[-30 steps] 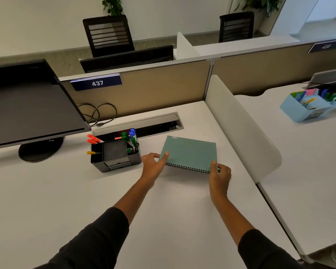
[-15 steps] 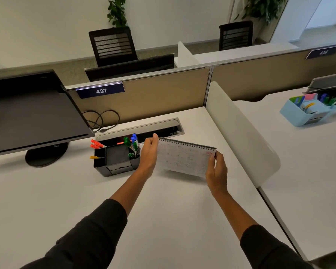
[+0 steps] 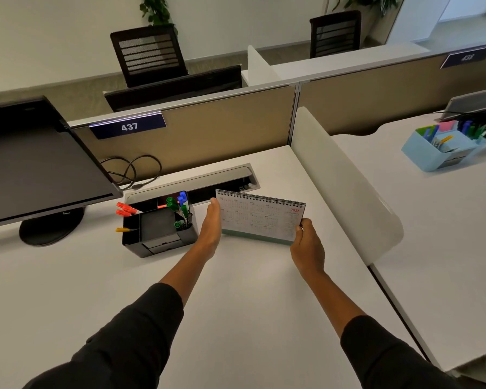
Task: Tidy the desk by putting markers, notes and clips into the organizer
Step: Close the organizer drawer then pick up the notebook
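Observation:
A spiral-bound desk calendar (image 3: 260, 217) stands upright on the white desk (image 3: 236, 318), its printed page facing me. My left hand (image 3: 212, 228) lies with straight fingers against the calendar's left edge. My right hand (image 3: 306, 245) pinches its lower right corner. Just left of my left hand sits the black organizer (image 3: 157, 234). Green and blue markers (image 3: 180, 204) stand in its right compartment, red markers (image 3: 125, 210) stick out at its back left, and a small yellow item (image 3: 122, 229) pokes from its left side.
A dark monitor (image 3: 40, 164) on a round foot fills the left. A cable slot (image 3: 191, 181) and loose cables (image 3: 132, 169) lie behind the organizer. A white divider (image 3: 343, 186) bounds the desk on the right; beyond it stands a blue organizer (image 3: 438, 153).
The calendar lay flat with its teal cover up; both hands lifted it, turned it upright and set its base on the desk. My left hand's fingers have straightened along its edge.

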Demonstrator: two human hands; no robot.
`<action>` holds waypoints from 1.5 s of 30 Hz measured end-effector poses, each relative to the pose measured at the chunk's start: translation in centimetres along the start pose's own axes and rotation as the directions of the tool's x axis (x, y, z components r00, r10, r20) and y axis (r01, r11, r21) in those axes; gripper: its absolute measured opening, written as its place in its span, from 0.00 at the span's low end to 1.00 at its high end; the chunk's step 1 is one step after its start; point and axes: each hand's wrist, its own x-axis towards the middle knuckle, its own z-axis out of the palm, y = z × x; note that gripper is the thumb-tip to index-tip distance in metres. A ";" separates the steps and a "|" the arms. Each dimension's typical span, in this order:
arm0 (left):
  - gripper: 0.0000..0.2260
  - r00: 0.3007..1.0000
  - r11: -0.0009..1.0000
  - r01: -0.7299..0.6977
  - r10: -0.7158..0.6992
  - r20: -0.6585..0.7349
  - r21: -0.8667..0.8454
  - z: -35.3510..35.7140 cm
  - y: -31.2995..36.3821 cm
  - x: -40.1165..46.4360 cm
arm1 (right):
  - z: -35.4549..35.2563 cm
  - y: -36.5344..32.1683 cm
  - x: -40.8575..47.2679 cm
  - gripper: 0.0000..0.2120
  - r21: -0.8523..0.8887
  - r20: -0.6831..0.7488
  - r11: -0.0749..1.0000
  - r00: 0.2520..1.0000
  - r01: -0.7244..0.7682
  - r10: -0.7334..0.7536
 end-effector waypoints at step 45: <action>0.27 0.981 0.989 0.145 -0.149 0.126 0.038 -1.2 -5.7 2.1 | 3.4 2.4 -0.7 0.07 0.153 0.131 0.973 0.979 -0.173 0.154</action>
